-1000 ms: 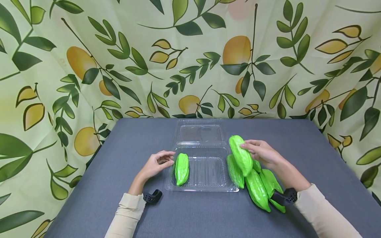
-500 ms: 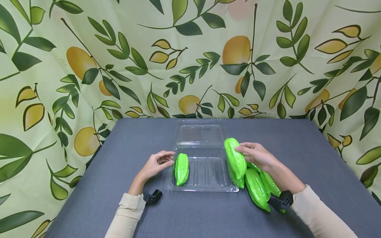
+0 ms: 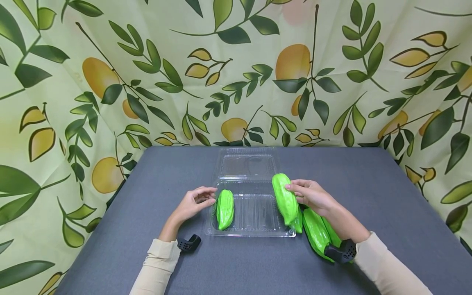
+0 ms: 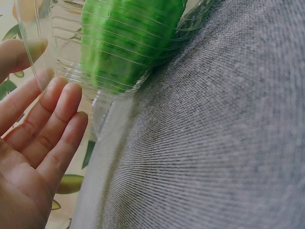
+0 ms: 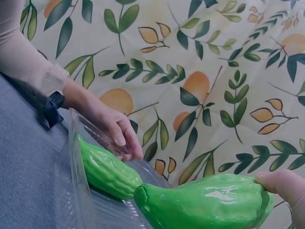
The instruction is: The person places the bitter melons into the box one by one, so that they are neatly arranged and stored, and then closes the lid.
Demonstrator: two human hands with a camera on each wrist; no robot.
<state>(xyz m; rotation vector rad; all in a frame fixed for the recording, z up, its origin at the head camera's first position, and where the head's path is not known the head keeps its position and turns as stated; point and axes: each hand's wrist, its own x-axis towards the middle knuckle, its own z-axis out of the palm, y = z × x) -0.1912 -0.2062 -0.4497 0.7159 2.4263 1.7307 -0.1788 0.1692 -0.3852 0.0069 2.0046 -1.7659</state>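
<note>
In the head view, my right hand (image 3: 312, 197) pinches a bright green bitter melon (image 3: 284, 199) between thumb and fingers. It is held tilted over the right side of a clear plastic clamshell box (image 3: 252, 215). Another bitter melon (image 3: 225, 209) lies lengthwise along the box's left side. My left hand (image 3: 194, 203) is at the box's left rim, fingers relaxed and slightly bent, holding nothing. In the left wrist view, its fingertips (image 4: 71, 90) are close to the clear wall; whether they touch it I cannot tell.
More bitter melons (image 3: 316, 231) lie heaped right of the box, partly hidden by my right hand and wrist. The box's clear lid (image 3: 248, 164) lies folded back behind it. A grey cloth (image 3: 169, 172) covers the table; a leaf-patterned curtain (image 3: 236, 82) hangs around it.
My right hand has moved left and slightly down with the bitter melon, from above the heap to over the box's right side. The left hand has not moved.
</note>
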